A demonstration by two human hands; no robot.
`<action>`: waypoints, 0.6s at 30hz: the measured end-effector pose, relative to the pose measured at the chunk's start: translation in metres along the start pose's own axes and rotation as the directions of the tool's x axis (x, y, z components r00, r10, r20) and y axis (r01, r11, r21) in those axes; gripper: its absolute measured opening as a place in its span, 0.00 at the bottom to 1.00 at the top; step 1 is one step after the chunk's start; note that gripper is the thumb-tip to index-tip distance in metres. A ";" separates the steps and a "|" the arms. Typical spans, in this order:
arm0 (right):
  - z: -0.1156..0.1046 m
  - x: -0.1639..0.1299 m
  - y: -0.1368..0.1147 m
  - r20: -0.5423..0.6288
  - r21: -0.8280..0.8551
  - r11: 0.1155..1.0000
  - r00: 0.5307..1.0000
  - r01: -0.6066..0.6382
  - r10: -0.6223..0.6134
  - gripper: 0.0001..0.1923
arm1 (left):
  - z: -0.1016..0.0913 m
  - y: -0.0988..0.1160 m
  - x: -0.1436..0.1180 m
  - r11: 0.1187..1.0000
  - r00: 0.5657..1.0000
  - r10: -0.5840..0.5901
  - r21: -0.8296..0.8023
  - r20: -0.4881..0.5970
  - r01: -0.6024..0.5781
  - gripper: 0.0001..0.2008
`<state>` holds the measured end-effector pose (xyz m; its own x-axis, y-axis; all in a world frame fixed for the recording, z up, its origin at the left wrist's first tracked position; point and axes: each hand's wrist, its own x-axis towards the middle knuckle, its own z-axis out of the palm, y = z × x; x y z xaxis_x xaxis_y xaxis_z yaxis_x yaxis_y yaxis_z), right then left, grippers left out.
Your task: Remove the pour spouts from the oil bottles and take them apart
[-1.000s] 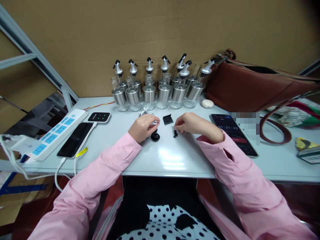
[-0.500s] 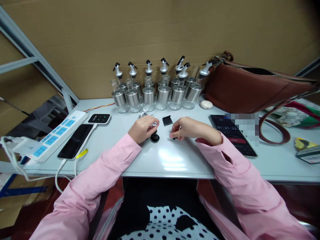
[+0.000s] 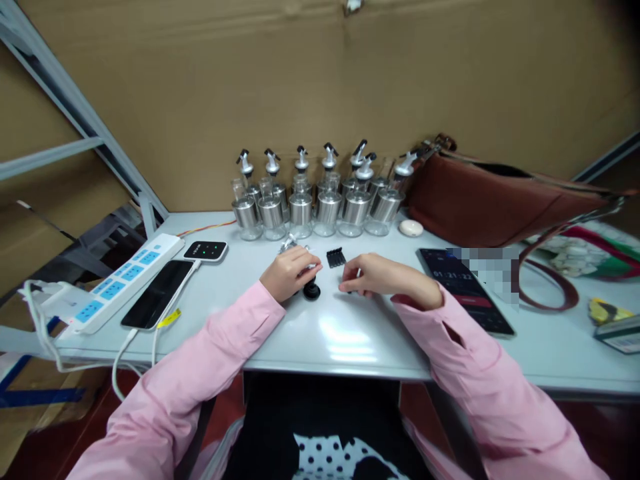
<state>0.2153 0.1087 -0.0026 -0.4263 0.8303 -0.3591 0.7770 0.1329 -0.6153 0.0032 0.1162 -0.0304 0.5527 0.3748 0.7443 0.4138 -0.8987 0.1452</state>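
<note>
Your left hand (image 3: 289,272) is curled closed around a silver pourer spout (image 3: 300,256), whose black stopper (image 3: 311,291) pokes out below your fingers and rests on the table (image 3: 350,330). The metal top shows just past your knuckles on the far side. Your right hand (image 3: 373,275) lies just right of it, fingers bent down to the tabletop with the tips pinched narrow; whether they hold one of the small black parts you cannot tell, since the fingers cover that spot. A little row of black clips (image 3: 336,257) sits between your two hands, slightly farther away, touching neither.

The surface is a pale grey-white table with a glossy patch near you. Along its far edge stands a cluster of glass and steel dispenser bottles (image 3: 320,200), backed by a wall of brown cardboard (image 3: 320,80). A brown leather bag (image 3: 500,200) fills the far right, with a small white pebble-shaped case (image 3: 411,228) beside it and a phone with a running timer (image 3: 465,288) lying to the right of your right wrist. On the left lie a dark phone (image 3: 159,301), a small black charger (image 3: 206,250) and a white power strip (image 3: 117,283) that overhangs the left edge.

Open tabletop lies near you, between your forearms and the front edge.
</note>
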 end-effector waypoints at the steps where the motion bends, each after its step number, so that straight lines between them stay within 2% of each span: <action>1: -0.001 -0.001 0.000 -0.003 -0.014 1.000 1.000 0.000 0.000 0.09 | -0.001 0.001 0.000 1.000 1.000 -0.006 -0.004 -0.007 0.006 0.08; 3: -0.003 -0.002 -0.001 -0.031 -0.026 1.000 1.000 -0.001 0.001 0.10 | -0.002 0.003 0.000 0.999 0.999 -0.044 -0.011 -0.019 0.043 0.07; 6: -0.004 0.000 -0.003 -0.179 -0.034 0.997 0.981 0.074 -0.079 0.09 | -0.003 0.006 0.001 0.992 0.992 -0.122 -0.038 -0.009 0.122 0.10; 8: -0.001 0.004 -0.004 -0.285 -0.049 0.987 0.945 0.150 -0.158 0.09 | -0.004 0.007 0.001 0.974 0.976 -0.216 -0.067 0.009 0.216 0.11; 10: 0.003 0.009 -0.006 -0.368 -0.033 0.973 0.903 0.226 -0.222 0.09 | -0.004 0.008 0.002 0.932 0.941 -0.337 -0.130 0.023 0.337 0.10; 12: 0.007 0.013 -0.007 -0.422 0.017 0.961 0.873 0.277 -0.244 0.09 | -0.004 0.008 0.003 0.855 0.888 -0.458 -0.255 0.035 0.451 0.09; 14: 0.010 0.015 -0.010 -0.448 0.106 0.943 0.862 0.316 -0.238 0.11 | -0.003 0.007 0.003 0.743 0.832 -0.553 -0.422 0.051 0.519 0.08; 18: 0.017 0.015 -0.016 -0.432 0.245 0.870 0.852 0.428 -0.298 0.17 | 0.000 0.005 0.003 0.530 0.759 -0.645 -0.660 0.095 0.533 0.11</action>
<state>0.1887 0.1100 -0.0096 -0.3944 0.9011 0.1802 0.3802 0.3385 -0.8608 0.0073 0.1127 -0.0271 0.2213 0.8853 0.4090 0.0367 -0.4267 0.9037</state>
